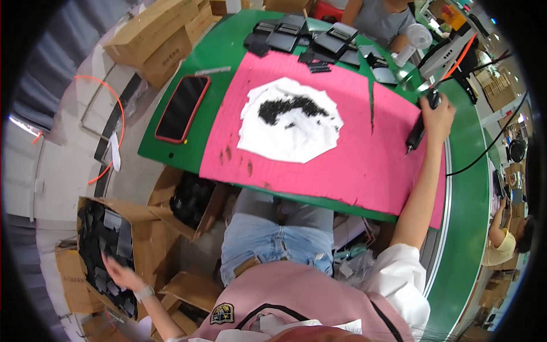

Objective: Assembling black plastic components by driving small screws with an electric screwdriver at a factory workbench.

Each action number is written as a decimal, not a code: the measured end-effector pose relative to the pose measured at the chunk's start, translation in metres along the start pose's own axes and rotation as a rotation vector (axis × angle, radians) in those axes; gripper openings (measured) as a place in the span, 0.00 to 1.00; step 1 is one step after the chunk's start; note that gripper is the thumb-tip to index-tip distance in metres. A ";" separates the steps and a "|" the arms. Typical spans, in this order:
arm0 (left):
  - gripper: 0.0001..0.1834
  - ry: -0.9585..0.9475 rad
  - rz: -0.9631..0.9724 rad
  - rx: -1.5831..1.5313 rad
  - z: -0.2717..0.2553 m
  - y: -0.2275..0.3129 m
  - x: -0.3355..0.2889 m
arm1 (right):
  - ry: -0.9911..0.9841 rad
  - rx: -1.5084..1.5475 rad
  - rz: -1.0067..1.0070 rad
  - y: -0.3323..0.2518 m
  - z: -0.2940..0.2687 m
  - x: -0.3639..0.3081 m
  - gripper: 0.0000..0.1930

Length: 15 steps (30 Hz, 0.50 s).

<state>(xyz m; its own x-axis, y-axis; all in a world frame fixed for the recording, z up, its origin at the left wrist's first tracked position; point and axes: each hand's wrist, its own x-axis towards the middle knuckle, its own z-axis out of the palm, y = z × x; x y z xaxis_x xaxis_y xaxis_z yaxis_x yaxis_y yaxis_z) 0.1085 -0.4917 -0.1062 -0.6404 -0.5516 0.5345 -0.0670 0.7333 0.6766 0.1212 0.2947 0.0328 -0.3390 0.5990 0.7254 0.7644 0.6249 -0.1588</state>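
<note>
My right hand [437,118] is wrapped round a black electric screwdriver [416,132], its bit pointing down over the right side of a pink mat [364,165]. A cable trails from the hand side toward the right. My left hand [121,275] reaches down at the lower left, fingers stretched out, over a cardboard box [149,242] filled with flat black parts [94,239]. No part shows plainly in that hand. On the mat lies a white cloth [285,145] bearing a spread of small dark pieces [293,105], probably screws.
A phone [183,108] in a red case lies on the green table [228,34], left of the mat. Black device parts [307,37] are piled at the back. Nearby stands a small white fan [419,37]. A person [379,23] sits across. Another open box [196,199] stands below the table edge.
</note>
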 end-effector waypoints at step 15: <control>0.16 -0.445 -0.562 1.122 -0.232 -0.373 -0.079 | -0.446 0.198 -0.525 -0.233 0.105 0.013 0.42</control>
<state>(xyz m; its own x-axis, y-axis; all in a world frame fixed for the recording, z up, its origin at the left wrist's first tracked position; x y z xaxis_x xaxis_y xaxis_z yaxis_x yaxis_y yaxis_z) 0.3616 -0.8136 -0.2840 -0.4979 -0.8666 -0.0337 -0.8552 0.4971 -0.1467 -0.1192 0.2093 0.0087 -0.8590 0.3154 0.4032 0.3393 0.9406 -0.0129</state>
